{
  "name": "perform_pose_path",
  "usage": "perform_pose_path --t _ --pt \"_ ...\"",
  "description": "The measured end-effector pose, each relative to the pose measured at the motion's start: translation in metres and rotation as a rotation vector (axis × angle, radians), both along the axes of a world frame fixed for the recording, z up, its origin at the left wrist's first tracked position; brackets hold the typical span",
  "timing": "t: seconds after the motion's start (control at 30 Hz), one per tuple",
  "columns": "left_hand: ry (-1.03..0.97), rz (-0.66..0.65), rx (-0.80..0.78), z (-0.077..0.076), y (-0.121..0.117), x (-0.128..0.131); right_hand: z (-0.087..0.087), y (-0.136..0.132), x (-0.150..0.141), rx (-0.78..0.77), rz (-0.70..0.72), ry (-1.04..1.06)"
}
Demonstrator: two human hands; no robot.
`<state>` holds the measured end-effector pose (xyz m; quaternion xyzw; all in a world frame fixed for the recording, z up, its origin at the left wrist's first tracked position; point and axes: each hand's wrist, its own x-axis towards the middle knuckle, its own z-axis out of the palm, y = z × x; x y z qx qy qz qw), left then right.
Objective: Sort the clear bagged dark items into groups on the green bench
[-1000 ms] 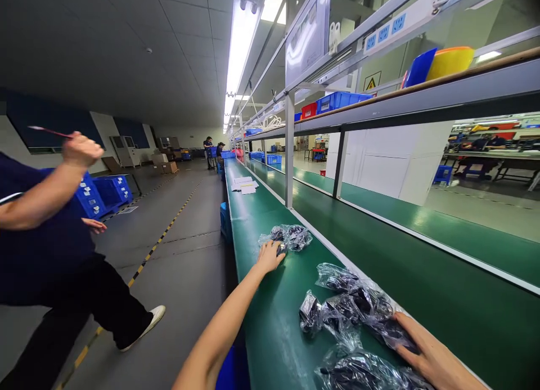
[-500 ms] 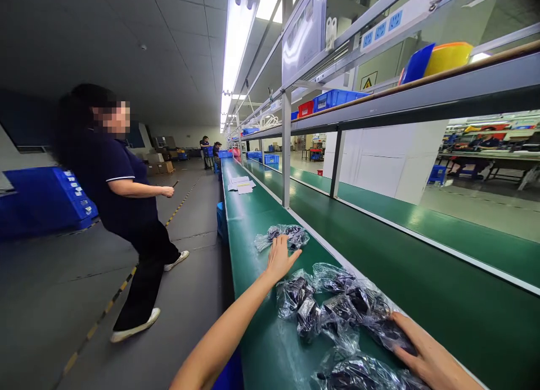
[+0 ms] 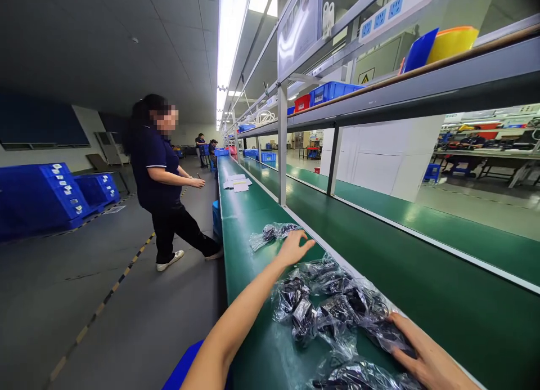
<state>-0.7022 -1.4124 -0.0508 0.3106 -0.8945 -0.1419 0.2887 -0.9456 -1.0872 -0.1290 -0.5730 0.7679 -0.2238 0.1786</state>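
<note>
My left hand (image 3: 296, 247) reaches over the green bench with thumb and fingers curved apart, holding nothing. Just beyond it lies a clear plastic bag (image 3: 272, 232) with dark parts inside, partly hidden by the fingers. Closer to me is a cluster of clear bags (image 3: 335, 311) with black items in them; their exact kind cannot be made out through the wrinkled film. At the cluster's right end, my right hand (image 3: 422, 348) has its thumb and fingers around a bag of black items (image 3: 388, 332). Another such bag (image 3: 354, 374) lies at the bottom edge.
White papers (image 3: 237, 182) lie farther along the green bench (image 3: 248, 210). A metal post (image 3: 282, 148) and a shelf (image 3: 379, 103) with bins run along the right. A person (image 3: 158, 165) walks on the left, near blue stacked containers (image 3: 42, 201).
My left hand has moved right, off the far bag, its fingers now more curled. The right hand stays at its bag. The person at left has stepped toward the bench.
</note>
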Motion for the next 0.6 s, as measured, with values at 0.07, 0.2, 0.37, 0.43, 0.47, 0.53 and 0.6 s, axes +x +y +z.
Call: perform_pose_path --t 0.07,0.2,0.37,0.43,0.47,0.53,0.6 --pt "-0.008 0.177 -0.068 0.003 -0.028 -0.004 0.006 0.000 0.003 -0.017 -0.004 0.013" --pt "-0.131 0.301 -0.116 0.000 -0.069 -0.010 0.010 -0.002 0.006 -0.082 -0.017 0.047" --pt "-0.215 0.083 -0.147 -0.009 -0.046 -0.014 0.007 0.000 0.005 -0.105 -0.050 0.038" --pt "-0.221 -0.033 -0.087 -0.005 -0.032 -0.011 0.001 0.000 0.002 -0.072 -0.074 0.018" --pt "-0.205 -0.063 -0.052 -0.001 -0.029 -0.007 -0.004 0.000 -0.001 -0.057 -0.083 0.009" --pt "-0.123 -0.016 -0.005 0.009 -0.035 0.006 -0.019 0.000 -0.013 -0.051 -0.089 0.000" --pt "-0.012 0.179 0.011 0.015 -0.054 0.026 -0.037 -0.001 -0.030 -0.090 -0.077 0.006"
